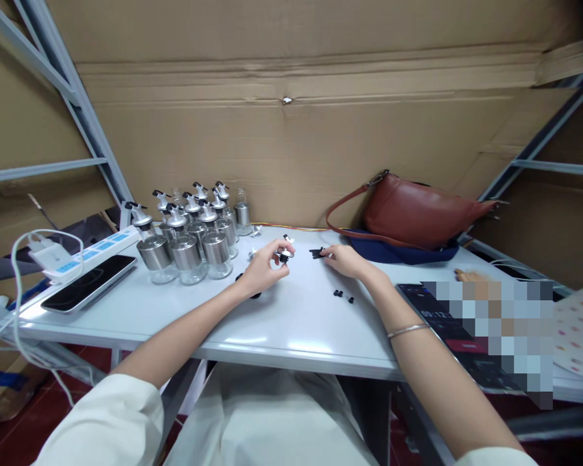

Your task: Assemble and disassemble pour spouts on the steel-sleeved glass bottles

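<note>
1. Left hand [263,268]: thumb and fingers curled nearly closed; one small pourer top of silver and black [285,256] is held upright at the fingertips.
2. Right hand [346,261]: fingertips drawn together and set at a cluster of slender black pieces [315,253], found at 3 o'clock from the pourer top; whether a piece is gripped cannot be told.
3. Small black plug-like parts [339,294], three visible: laid at 6 o'clock from the right hand.
4. Round black part [256,296]: mostly hidden beneath the left wrist.
5. Clear glass bottles with brushed-metal bands [187,254], most fitted with silver-and-black spouts: grouped at 10 o'clock from the left hand.
6. White power strip with blue-marked sockets [107,247]: placed at 9 o'clock from the bottles.
7. Reddish-brown leather bag [412,213]: rested on folded navy cloth [401,251], at 2 o'clock from the right hand.
8. Glossy white tabletop [291,320]: everything above is supported by it.
</note>
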The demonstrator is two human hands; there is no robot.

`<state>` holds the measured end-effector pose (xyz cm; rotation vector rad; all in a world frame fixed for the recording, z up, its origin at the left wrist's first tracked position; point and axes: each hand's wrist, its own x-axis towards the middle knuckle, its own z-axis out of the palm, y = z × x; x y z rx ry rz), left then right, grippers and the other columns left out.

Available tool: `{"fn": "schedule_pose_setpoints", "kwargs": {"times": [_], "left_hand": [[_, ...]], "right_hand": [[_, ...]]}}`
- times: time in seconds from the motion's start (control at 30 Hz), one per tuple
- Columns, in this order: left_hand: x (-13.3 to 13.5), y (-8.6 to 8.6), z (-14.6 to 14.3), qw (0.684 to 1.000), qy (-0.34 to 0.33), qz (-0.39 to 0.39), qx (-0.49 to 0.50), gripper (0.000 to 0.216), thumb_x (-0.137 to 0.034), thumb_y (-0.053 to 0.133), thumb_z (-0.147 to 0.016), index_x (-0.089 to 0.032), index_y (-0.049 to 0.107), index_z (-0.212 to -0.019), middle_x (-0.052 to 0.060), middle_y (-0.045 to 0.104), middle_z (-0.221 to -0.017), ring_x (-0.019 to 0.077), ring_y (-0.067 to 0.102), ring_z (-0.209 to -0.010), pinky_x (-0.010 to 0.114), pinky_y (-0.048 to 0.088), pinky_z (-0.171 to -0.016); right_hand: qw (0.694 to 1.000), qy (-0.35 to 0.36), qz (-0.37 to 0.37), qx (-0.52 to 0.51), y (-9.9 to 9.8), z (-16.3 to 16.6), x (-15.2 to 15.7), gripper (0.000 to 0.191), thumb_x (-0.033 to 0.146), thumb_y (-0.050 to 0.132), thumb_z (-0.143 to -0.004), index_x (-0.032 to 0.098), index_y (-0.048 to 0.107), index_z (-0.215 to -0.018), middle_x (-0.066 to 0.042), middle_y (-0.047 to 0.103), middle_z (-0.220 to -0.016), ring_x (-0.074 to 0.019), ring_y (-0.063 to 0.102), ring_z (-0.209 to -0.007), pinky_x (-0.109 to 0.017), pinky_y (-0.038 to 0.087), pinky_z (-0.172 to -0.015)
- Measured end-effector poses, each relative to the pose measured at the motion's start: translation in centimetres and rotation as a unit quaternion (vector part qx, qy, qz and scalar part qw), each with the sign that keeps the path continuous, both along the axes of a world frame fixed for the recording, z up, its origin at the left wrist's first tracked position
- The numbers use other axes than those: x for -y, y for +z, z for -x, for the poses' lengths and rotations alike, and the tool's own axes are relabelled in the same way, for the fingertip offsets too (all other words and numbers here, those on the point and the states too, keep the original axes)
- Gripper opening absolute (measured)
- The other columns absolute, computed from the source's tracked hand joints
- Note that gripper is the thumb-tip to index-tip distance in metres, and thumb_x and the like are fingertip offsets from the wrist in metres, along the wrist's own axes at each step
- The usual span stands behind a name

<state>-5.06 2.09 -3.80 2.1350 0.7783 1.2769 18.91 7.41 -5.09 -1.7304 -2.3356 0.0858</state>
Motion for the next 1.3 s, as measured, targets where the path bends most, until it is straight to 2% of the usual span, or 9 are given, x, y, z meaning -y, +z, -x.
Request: {"fn": "schedule_pose_setpoints", "kwargs": {"times": [0.13, 0.27, 0.37, 0.5, 0.6, 0.8, 1.0, 1.13, 1.3], "left_hand": [[0.2, 0.2, 0.1, 1.0, 0.012, 0.003, -0.017, 0.029, -0.006, 0.051, -0.067, -0.017, 0.054, -0.094, 0.002, 0.058, -0.093, 0.0108, 0.053, -0.082, 0.022, 0.04, -0.069], [0.1, 0.2, 0.1, 1.0, -0.001, 0.01, -0.019, 0.027, -0.011, 0.056, -0.072, -0.017, 0.056, -0.098, 0.004, 0.059, -0.098, 0.0132, 0.054, -0.091, 0.023, 0.044, -0.074], [-0.2, 0.0, 0.2, 0.999, -0.032, 0.019, -0.008, 0.028, -0.019, 0.061, -0.076, -0.017, 0.058, -0.104, 0.008, 0.057, -0.106, 0.0152, 0.054, -0.097, 0.026, 0.047, -0.079], [-0.7, -0.4, 0.4, 0.998, -0.056, 0.031, 0.011, 0.032, -0.018, 0.063, -0.076, -0.019, 0.059, -0.108, 0.009, 0.057, -0.11, 0.0168, 0.056, -0.102, 0.029, 0.048, -0.084], [-0.8, -0.6, 0.4, 0.998, -0.055, 0.039, 0.015, 0.041, -0.015, 0.066, -0.074, -0.02, 0.056, -0.114, 0.008, 0.061, -0.108, 0.017, 0.058, -0.102, 0.03, 0.048, -0.085], [-0.7, -0.4, 0.6, 0.997, -0.072, 0.026, -0.004, 0.026, -0.015, 0.064, -0.077, -0.02, 0.065, -0.102, 0.008, 0.057, -0.116, 0.0169, 0.058, -0.102, 0.03, 0.051, -0.085], [0.0, 0.1, 0.5, 0.991, -0.122, 0.059, -0.019, 0.027, -0.016, 0.065, -0.077, -0.022, 0.066, -0.104, 0.011, 0.038, -0.141, 0.0173, 0.061, -0.102, 0.031, 0.056, -0.082], [0.2, 0.0, 0.5, 0.988, -0.14, 0.054, -0.023, 0.027, -0.019, 0.066, -0.077, -0.022, 0.066, -0.104, 0.012, 0.039, -0.14, 0.0209, 0.058, -0.11, 0.033, 0.057, -0.083], [0.3, 0.2, 0.4, 0.989, -0.141, 0.047, -0.028, 0.027, -0.022, 0.066, -0.077, -0.022, 0.066, -0.104, 0.011, 0.039, -0.142, 0.0195, 0.06, -0.105, 0.032, 0.058, -0.08]], "right_hand": [[0.999, -0.001, -0.006, -0.045, 0.7, 0.2, 0.5, 0.023, 0.015, 0.051, -0.082, 0.013, 0.073, -0.089, -0.011, 0.072, -0.093, -0.0217, 0.064, -0.087, -0.028, 0.044, -0.079], [0.985, -0.008, -0.041, -0.168, 1.6, 0.6, 0.8, 0.012, 0.024, 0.06, -0.076, 0.016, 0.067, -0.069, -0.006, 0.07, -0.073, -0.0192, 0.063, -0.074, -0.028, 0.044, -0.069], [0.948, 0.022, -0.041, -0.314, 1.9, 1.1, 1.0, 0.007, 0.023, 0.064, -0.068, 0.017, 0.061, -0.067, -0.002, 0.066, -0.07, -0.016, 0.062, -0.067, -0.028, 0.045, -0.066], [0.869, 0.074, 0.028, -0.489, 2.3, 1.9, 1.5, 0.025, 0.028, 0.073, -0.059, 0.017, 0.06, -0.077, 0.0, 0.063, -0.073, -0.0133, 0.06, -0.064, -0.028, 0.047, -0.064], [0.833, 0.093, 0.071, -0.541, 2.7, 2.4, 2.1, 0.031, 0.034, 0.078, -0.057, 0.016, 0.062, -0.077, 0.0, 0.063, -0.071, -0.0122, 0.06, -0.065, -0.029, 0.049, -0.069], [0.783, 0.13, 0.099, -0.6, 3.1, 3.1, 2.8, 0.033, 0.039, 0.079, -0.059, 0.016, 0.064, -0.079, -0.002, 0.068, -0.073, -0.0129, 0.062, -0.067, -0.028, 0.048, -0.068], [0.773, 0.117, 0.064, -0.621, 3.0, 3.5, 2.8, 0.033, 0.036, 0.082, -0.054, 0.016, 0.068, -0.076, 0.0, 0.064, -0.065, -0.0091, 0.054, -0.057, -0.024, 0.043, -0.058], [0.804, 0.121, 0.056, -0.579, 2.9, 3.7, 2.9, 0.032, 0.04, 0.08, -0.056, 0.015, 0.069, -0.071, -0.002, 0.066, -0.065, -0.0104, 0.053, -0.058, -0.026, 0.043, -0.059], [0.831, 0.13, 0.043, -0.539, 3.0, 3.8, 3.3, 0.029, 0.04, 0.078, -0.06, 0.015, 0.07, -0.071, 0.0, 0.061, -0.058, -0.0093, 0.048, -0.054, -0.025, 0.039, -0.056]]}}
